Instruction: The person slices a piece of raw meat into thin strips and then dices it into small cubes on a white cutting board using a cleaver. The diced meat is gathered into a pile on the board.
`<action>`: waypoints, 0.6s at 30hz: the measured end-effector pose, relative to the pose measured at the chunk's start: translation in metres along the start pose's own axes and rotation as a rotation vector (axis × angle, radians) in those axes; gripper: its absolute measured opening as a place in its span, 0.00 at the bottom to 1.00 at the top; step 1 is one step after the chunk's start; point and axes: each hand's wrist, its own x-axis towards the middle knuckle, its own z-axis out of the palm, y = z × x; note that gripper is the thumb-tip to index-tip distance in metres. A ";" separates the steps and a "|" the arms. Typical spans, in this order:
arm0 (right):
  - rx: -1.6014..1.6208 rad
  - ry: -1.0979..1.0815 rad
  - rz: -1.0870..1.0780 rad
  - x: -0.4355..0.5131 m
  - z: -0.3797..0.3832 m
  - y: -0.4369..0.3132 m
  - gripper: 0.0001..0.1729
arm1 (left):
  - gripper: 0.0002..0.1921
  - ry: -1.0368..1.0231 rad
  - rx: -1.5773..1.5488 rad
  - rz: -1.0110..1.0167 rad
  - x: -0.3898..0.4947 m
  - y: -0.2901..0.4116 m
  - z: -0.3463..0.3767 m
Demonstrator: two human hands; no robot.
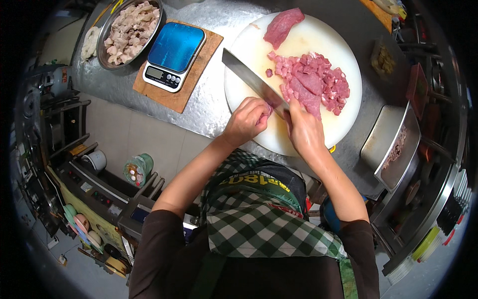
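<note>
A round white cutting board (246, 48) lies before me. My right hand (307, 130) grips a cleaver (254, 76) at its handle end, its broad blade pointing up and left across the board. My left hand (249, 121), fingers curled, holds a small piece of raw meat (266, 111) just left of the blade. Diced raw meat (336, 86) is heaped to the right of the cleaver, with a flat slice of meat (306, 86) lying among it. A larger chunk of raw meat (283, 26) rests near the board's far edge.
Left of the board, a digital kitchen scale (175, 56) sits on a wooden board (203, 56). Beyond it stands a metal bowl (161, 22) of pale meat pieces. A deep metal tray (381, 130) holding minced-looking food is at the right. The metal table's (160, 116) near edge runs beside my left forearm.
</note>
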 end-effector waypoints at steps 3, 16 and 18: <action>0.180 0.042 -0.034 0.021 -0.003 0.018 0.13 | 0.10 -0.046 -0.002 -0.044 -0.002 0.007 -0.007; -0.169 -0.160 0.023 -0.057 -0.037 0.000 0.11 | 0.08 0.070 0.015 -0.078 -0.012 0.007 0.000; -0.131 -0.110 0.025 -0.030 -0.015 -0.009 0.11 | 0.07 0.104 0.051 -0.089 -0.010 0.004 0.002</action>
